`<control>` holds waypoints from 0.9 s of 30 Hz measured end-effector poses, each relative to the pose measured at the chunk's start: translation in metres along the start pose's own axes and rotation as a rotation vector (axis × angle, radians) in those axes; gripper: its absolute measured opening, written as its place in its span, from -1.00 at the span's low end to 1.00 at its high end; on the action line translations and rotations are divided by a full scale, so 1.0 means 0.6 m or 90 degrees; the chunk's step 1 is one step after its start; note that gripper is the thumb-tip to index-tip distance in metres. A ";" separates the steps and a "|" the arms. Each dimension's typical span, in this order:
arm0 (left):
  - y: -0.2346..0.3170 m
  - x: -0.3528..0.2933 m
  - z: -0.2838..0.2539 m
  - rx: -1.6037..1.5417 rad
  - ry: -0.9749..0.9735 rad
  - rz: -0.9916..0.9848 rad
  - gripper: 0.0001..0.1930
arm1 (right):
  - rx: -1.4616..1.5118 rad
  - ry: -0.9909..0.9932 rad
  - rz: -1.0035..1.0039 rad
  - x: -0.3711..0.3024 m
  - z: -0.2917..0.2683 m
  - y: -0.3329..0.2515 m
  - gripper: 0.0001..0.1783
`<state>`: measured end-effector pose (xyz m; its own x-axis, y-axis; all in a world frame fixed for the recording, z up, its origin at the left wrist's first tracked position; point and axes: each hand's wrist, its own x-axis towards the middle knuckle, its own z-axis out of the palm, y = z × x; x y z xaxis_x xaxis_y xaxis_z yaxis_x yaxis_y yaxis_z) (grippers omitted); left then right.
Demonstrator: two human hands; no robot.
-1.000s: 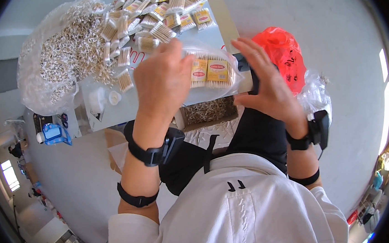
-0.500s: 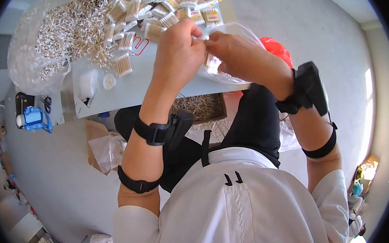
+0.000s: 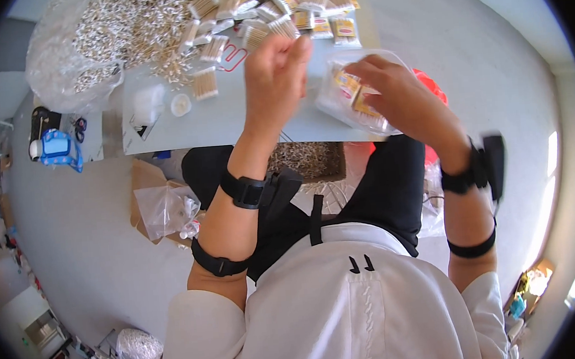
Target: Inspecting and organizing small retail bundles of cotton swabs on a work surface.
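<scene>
My left hand [image 3: 276, 79] is held above the table's near part with its fingers curled inward; whether anything lies in them is hidden. My right hand [image 3: 392, 93] is over a clear plastic tub [image 3: 343, 116], its fingers apart. Small cotton swab packs with yellow labels [image 3: 367, 104] lie in the tub below those fingers. Beyond my left hand spreads a heap of bagged swab packs [image 3: 282, 26]. A single bundle of swabs [image 3: 205, 83] rests nearer, left of that hand.
Loose swabs [image 3: 134, 29] spill from a large clear bag [image 3: 50, 80] at the far left. A small round white lid [image 3: 181, 105] lies on the grey table [image 3: 229, 127]. Red plastic [image 3: 432, 86] sits right of the tub, and a swab-filled box [image 3: 310, 161] stands under the table edge.
My hands have parted from where they met over the table. The right one has moved over the tub, its fingers spreading. The whole view has shifted slightly.
</scene>
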<state>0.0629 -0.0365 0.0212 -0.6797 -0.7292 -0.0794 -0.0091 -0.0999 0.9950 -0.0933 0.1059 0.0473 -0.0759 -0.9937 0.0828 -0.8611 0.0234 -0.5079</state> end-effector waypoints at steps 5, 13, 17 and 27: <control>-0.197 0.027 -0.180 0.602 0.263 0.135 -0.58 | 0.077 0.194 0.005 -0.060 -0.058 -0.062 -0.81; -0.266 0.073 -0.221 0.948 0.345 -0.043 -0.46 | 0.163 0.370 0.194 -0.125 -0.014 -0.007 -0.94; -0.273 0.070 -0.220 0.869 0.349 -0.031 -0.60 | 0.193 0.375 0.207 -0.125 -0.005 0.005 -0.94; -0.257 0.049 -0.116 -0.034 0.269 -0.205 -0.80 | 0.197 0.366 0.199 -0.116 -0.010 0.008 -0.93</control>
<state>0.0953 -0.0900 -0.1390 -0.2946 -0.8639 -0.4085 -0.1235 -0.3894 0.9127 -0.0952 0.1761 0.0442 -0.6209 -0.7288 0.2888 -0.5811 0.1806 -0.7936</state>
